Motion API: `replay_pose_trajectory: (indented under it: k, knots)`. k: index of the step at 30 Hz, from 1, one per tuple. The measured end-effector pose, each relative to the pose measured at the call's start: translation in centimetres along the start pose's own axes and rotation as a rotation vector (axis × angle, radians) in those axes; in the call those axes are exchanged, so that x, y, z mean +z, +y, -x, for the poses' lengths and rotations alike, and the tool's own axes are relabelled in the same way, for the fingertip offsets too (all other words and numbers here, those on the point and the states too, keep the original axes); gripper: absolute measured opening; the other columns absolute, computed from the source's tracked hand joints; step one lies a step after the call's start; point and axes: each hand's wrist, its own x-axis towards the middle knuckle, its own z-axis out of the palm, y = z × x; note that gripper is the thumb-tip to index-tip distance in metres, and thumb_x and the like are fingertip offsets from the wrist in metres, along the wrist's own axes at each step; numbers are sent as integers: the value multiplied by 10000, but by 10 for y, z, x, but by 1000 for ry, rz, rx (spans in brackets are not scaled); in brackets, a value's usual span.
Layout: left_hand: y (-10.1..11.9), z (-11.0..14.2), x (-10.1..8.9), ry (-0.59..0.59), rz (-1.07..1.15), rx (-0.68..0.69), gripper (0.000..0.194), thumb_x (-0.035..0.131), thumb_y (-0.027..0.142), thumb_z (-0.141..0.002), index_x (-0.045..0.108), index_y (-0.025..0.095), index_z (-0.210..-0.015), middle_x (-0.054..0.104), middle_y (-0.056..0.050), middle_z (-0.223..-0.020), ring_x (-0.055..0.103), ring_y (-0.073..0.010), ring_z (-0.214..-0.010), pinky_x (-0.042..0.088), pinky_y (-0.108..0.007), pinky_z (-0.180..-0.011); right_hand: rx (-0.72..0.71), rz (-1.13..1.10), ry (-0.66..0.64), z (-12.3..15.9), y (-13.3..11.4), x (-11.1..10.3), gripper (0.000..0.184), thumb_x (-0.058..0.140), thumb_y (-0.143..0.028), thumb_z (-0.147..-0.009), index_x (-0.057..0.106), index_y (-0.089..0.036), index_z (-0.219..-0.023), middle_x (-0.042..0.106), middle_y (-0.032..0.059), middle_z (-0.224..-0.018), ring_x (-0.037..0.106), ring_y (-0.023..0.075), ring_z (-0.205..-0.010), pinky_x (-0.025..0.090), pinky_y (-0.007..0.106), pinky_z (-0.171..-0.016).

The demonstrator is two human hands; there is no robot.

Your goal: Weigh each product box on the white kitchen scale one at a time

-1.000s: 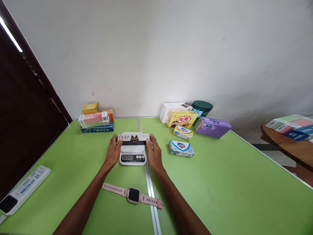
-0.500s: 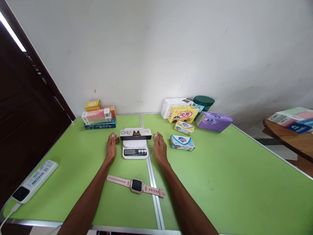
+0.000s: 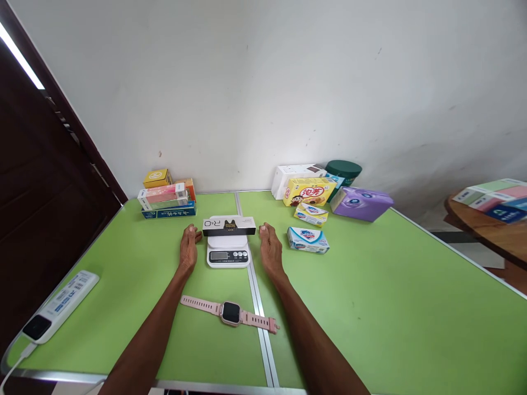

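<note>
A long black-and-white box [image 3: 229,225] lies across a small white kitchen scale [image 3: 228,253] in the middle of the green table [image 3: 370,296]. My left hand [image 3: 188,249] rests on the table just left of the scale, fingers stretched out, holding nothing. My right hand [image 3: 270,250] lies the same way just right of the scale, open and apart from the box. A pink smartwatch [image 3: 230,312] with its strap laid flat sits on the table between my forearms, nearer to me.
Stacked boxes [image 3: 166,198] stand at the back left. At the back right are a yellow snack box [image 3: 307,192], a white box [image 3: 293,178], a green tub [image 3: 343,170], a purple box [image 3: 359,203] and soap packs [image 3: 308,240]. A power strip [image 3: 57,304] lies at the left edge. A wooden table [image 3: 489,230] stands right.
One second ago both hands held the ends of the long box on the scale. They have let go and moved apart onto the table. The view has shifted slightly.
</note>
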Motion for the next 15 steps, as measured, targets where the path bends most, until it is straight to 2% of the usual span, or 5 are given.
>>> replay_pose_trajectory:
  k: [6,15]
  knots:
    - [0,0,0,3,-17,16,754,554,837,-941,654,188,-1312,726,-189,-1344,786,-296,-1113,578,-507,-1105,-25,4,2,1,-2,-1,647,371,-699,-1061,679,-179,-1293,757,205,-1164,706,383,-1130,540,614,-1068]
    - [1,3,1,-15,-55,43,766,526,834,-950,645,175,-1322,710,-207,-1350,767,-321,-1166,579,-516,-1099,-90,48,13,2,-3,0,594,335,-644,-1093,717,-205,-1212,767,210,-1189,696,386,-1170,530,627,-1075]
